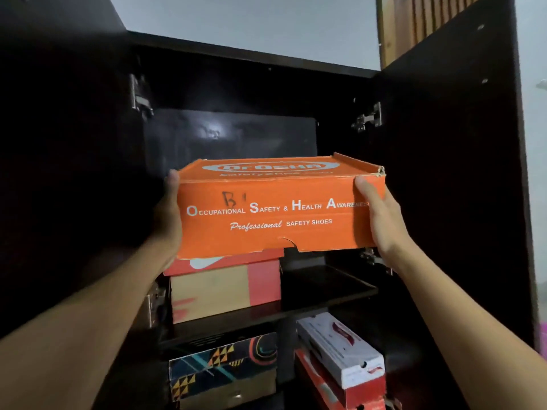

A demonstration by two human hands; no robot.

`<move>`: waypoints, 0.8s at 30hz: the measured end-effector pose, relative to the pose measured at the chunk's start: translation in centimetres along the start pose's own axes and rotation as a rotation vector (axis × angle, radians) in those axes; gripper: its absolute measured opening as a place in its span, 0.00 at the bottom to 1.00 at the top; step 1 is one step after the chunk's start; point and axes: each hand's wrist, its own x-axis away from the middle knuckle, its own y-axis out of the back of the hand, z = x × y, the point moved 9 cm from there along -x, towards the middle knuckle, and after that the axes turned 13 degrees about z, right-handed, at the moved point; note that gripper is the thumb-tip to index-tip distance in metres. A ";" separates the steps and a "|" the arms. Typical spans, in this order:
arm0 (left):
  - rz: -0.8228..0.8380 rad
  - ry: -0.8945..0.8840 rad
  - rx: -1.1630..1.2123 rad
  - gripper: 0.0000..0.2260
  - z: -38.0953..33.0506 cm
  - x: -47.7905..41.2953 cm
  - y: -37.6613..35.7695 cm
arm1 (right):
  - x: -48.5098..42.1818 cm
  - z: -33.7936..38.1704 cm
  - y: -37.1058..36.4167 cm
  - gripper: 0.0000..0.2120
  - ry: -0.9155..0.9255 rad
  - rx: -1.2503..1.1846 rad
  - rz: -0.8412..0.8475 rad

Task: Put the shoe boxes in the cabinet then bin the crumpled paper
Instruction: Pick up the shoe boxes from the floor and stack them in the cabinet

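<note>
An orange safety-shoe box (275, 208) with white lettering is held up in front of the dark open cabinet (236, 84). My left hand (170, 211) presses its left end and my right hand (377, 214) grips its right end. The box hovers at the upper shelf's height, just above a red and tan shoe box (225, 288) that stands on that shelf (328, 288). No crumpled paper is in view.
Both cabinet doors stand open, the left one (59, 143) and the right one (461, 173). On the lower shelf are a patterned dark box (222, 368) at left and a white box (340, 350) stacked tilted on a red box (331, 392) at right. The upper shelf's right half is bare.
</note>
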 end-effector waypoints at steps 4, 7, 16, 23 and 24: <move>-0.100 -0.035 -0.138 0.26 -1.5 -1.7 2.4 | -4.0 -1.7 -2.9 0.19 -0.003 -0.054 0.060; -0.178 -0.029 -0.231 0.25 -1.0 -2.9 3.9 | -6.2 -3.5 -4.6 0.16 -0.016 -0.086 0.069; -0.396 -0.079 -0.411 0.23 1.9 -7.1 4.7 | -11.8 -9.6 -7.9 0.16 -0.113 0.022 0.085; -0.275 -0.265 -1.322 0.24 2.6 -9.6 0.4 | -15.5 -12.8 -11.4 0.22 -0.186 0.267 0.055; -0.225 -0.264 -1.388 0.24 3.2 -10.1 -0.2 | -15.7 -13.1 -11.7 0.24 -0.203 0.305 0.036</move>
